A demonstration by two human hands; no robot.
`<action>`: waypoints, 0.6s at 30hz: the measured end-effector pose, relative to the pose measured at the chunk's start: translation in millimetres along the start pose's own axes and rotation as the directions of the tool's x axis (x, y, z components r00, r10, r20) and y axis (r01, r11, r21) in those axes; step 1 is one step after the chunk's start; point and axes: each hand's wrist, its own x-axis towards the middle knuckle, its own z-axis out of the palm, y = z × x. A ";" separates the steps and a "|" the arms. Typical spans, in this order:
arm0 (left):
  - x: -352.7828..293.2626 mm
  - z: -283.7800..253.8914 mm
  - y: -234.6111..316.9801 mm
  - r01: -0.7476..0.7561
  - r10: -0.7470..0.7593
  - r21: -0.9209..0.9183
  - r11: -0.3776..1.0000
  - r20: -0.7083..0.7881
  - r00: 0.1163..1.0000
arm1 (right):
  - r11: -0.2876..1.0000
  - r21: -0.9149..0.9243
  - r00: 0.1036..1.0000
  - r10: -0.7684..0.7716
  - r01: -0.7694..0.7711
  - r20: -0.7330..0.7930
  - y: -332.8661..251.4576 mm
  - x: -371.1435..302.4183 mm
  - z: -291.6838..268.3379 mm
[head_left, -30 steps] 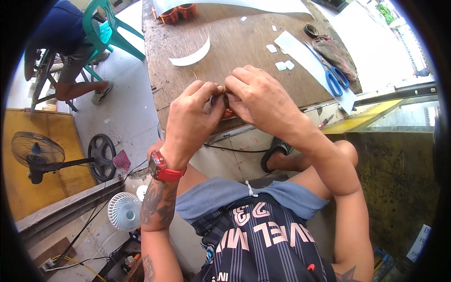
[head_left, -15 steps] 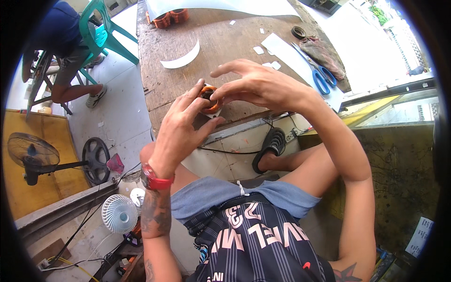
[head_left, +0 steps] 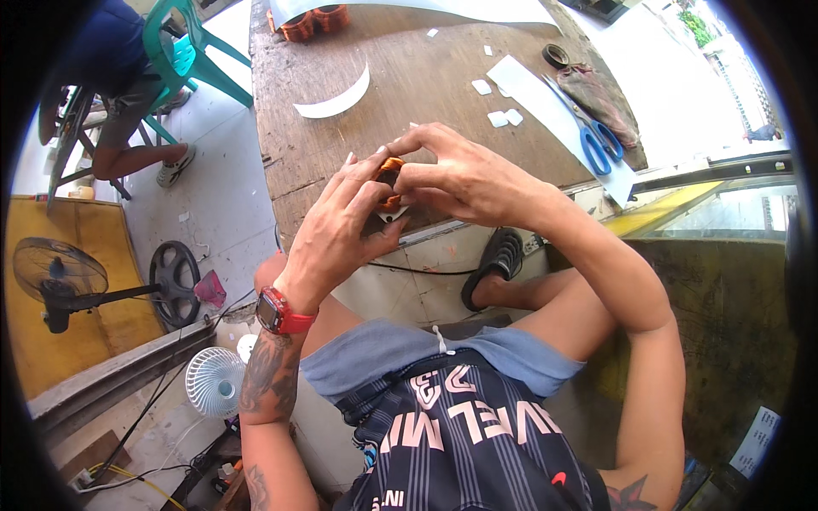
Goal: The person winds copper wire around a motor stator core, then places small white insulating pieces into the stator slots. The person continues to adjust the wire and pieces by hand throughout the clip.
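You have both hands together over the near edge of the wooden counter (head_left: 452, 81), with a small orange-wound coil (head_left: 391, 204) between the fingers of one and the other. Your left hand (head_left: 331, 223) holds it, the fingers curled round its left and far sides and the thumb near the white base plate (head_left: 389, 216) under it. Your right hand (head_left: 467, 180) comes in from the other side with bent fingers drawn in narrow, their tips at the coil (whether they pinch anything there, you cannot tell from this view). Beyond your left fingers lies a white crescent strip (head_left: 335, 102), and farther off that way sits a cluster of orange-wound coils (head_left: 311, 24). Small white pieces (head_left: 498, 119) lie beyond and to the right of your right fingers. Farther right of them, blue-handled scissors (head_left: 590, 140) rest partly over a long white strip (head_left: 532, 92), beside a crumpled grey-brown cloth (head_left: 601, 95); a black tape roll (head_left: 555, 56) lies near the cloth's far end.
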 end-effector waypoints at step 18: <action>-12.4 7.4 34.4 0.364 -0.398 -0.170 0.916 -0.265 0.878 | 0.907 0.170 0.909 0.405 -0.386 -0.099 -26.1 -33.5 -7.9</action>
